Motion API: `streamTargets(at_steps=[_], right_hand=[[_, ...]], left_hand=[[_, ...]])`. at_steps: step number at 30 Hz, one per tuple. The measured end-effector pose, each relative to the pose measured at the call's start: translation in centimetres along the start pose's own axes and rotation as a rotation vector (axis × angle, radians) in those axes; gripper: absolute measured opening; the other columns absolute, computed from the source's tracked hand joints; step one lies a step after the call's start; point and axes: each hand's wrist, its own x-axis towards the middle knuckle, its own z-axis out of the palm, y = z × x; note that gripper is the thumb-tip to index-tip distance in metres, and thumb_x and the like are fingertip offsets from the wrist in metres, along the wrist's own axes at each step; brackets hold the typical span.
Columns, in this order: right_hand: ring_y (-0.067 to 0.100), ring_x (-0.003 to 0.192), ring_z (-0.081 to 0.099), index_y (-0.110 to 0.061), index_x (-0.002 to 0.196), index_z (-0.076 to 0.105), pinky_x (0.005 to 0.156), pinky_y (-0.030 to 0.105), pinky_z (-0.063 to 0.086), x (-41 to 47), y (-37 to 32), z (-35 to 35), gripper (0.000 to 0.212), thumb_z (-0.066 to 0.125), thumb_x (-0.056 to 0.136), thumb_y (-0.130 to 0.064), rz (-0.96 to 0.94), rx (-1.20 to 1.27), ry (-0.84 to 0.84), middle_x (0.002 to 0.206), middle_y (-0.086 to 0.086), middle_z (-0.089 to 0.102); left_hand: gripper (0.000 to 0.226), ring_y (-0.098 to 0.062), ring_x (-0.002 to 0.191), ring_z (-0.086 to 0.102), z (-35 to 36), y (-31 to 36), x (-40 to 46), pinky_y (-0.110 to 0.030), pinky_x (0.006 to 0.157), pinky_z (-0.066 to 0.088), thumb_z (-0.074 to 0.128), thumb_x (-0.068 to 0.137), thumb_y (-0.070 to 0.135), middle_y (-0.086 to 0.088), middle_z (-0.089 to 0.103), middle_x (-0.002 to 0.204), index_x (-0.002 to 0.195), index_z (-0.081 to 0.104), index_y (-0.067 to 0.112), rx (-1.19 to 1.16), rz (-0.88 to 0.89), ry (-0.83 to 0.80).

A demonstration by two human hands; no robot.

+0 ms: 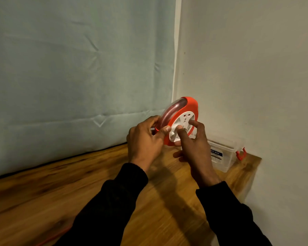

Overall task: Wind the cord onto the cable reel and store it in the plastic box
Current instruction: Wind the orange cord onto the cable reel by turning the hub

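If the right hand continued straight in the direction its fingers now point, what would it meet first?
The right hand already has fingertips on the cable reel, at its white centre, so it would meet that first. Behind the reel lies the wall; how far behind is unclear.

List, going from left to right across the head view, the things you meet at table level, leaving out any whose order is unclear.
orange cord → left hand → cable reel → right hand → plastic box → red latch
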Motion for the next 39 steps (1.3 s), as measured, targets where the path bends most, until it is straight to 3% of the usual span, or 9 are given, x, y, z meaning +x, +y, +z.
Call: streamTargets(at_steps=[5,12,16,20,24,27,32,35,39], right_hand=[[0.022,0.056,0.070,-0.034,0.137,0.041,0.055,0.037,0.060,0.2,-0.6,-0.1,0.050,0.057,0.092,-0.048,0.041,0.113,0.024,0.110,-0.001,0.064],[0.009,0.043,0.031,-0.013,0.115,0.061,0.050,0.022,0.031,0.6,-1.0,-0.8,0.049,0.048,0.094,-0.055,0.578,0.868,-0.066,0.058,0.001,0.063],[0.012,0.044,0.043,-0.014,0.109,0.059,0.045,0.023,0.037,-0.3,-0.6,-1.2,0.040,0.052,0.095,-0.051,0.325,0.521,-0.027,0.075,0.008,0.071],[0.020,0.100,0.067,-0.031,0.139,0.037,0.080,0.043,0.058,-1.1,0.8,-0.8,0.056,0.056,0.092,-0.054,-0.300,-0.235,0.186,0.123,0.001,0.066],[0.024,0.108,0.067,-0.034,0.148,0.028,0.083,0.040,0.056,-1.0,0.7,-0.4,0.064,0.050,0.094,-0.058,-0.451,-0.387,0.215,0.128,0.003,0.066],[0.023,0.086,0.068,-0.032,0.130,0.045,0.076,0.043,0.058,-0.3,0.0,-0.8,0.050,0.058,0.088,-0.057,-0.266,-0.233,0.208,0.098,-0.005,0.072],[0.011,0.040,0.035,-0.011,0.108,0.059,0.048,0.022,0.034,0.5,-1.2,-1.5,0.043,0.051,0.095,-0.051,0.525,0.800,-0.042,0.055,0.001,0.063],[0.012,0.043,0.048,-0.014,0.108,0.059,0.048,0.027,0.043,0.1,-0.6,-1.9,0.044,0.048,0.097,-0.054,0.324,0.504,-0.068,0.066,0.003,0.070],[0.019,0.091,0.069,-0.031,0.133,0.040,0.069,0.036,0.058,-0.7,0.8,-2.0,0.050,0.055,0.092,-0.055,-0.376,-0.339,0.163,0.112,0.001,0.069]], left_hand=[[0.037,-0.004,0.085,0.060,0.5,0.6,-0.9,-0.013,0.074,0.045,0.064,0.087,0.038,0.005,0.071,0.106,0.120,0.064,0.022,0.037,0.083,0.011],[0.033,-0.008,0.085,0.067,1.2,0.3,-1.7,-0.014,0.075,0.050,0.064,0.087,0.037,0.008,0.072,0.100,0.117,0.065,0.024,0.078,0.219,-0.003],[0.032,-0.003,0.084,0.061,0.6,-0.3,-0.6,-0.017,0.074,0.053,0.067,0.085,0.038,0.015,0.067,0.095,0.114,0.068,0.023,-0.076,0.057,0.027],[0.031,-0.004,0.088,0.060,0.2,-0.2,0.2,-0.008,0.068,0.045,0.068,0.084,0.038,0.007,0.071,0.103,0.111,0.069,0.023,-0.122,-0.003,0.039],[0.032,-0.003,0.089,0.060,0.2,0.5,-0.1,-0.014,0.073,0.048,0.068,0.084,0.038,0.007,0.071,0.103,0.111,0.068,0.023,-0.122,0.023,0.024],[0.035,-0.007,0.091,0.063,0.4,0.7,-0.6,-0.026,0.082,0.055,0.066,0.085,0.039,0.006,0.071,0.104,0.115,0.067,0.023,-0.067,0.069,0.017],[0.032,-0.006,0.088,0.067,1.2,0.4,-1.5,-0.020,0.079,0.054,0.066,0.085,0.035,0.009,0.073,0.100,0.116,0.066,0.026,-0.019,0.159,0.011],[0.030,-0.006,0.087,0.065,0.8,0.1,-0.9,-0.015,0.074,0.051,0.067,0.085,0.034,0.010,0.072,0.098,0.112,0.068,0.023,-0.086,0.084,0.028],[0.031,-0.013,0.096,0.067,0.2,0.0,0.0,-0.028,0.082,0.056,0.069,0.083,0.034,0.002,0.073,0.103,0.110,0.070,0.020,-0.177,-0.045,0.059]])
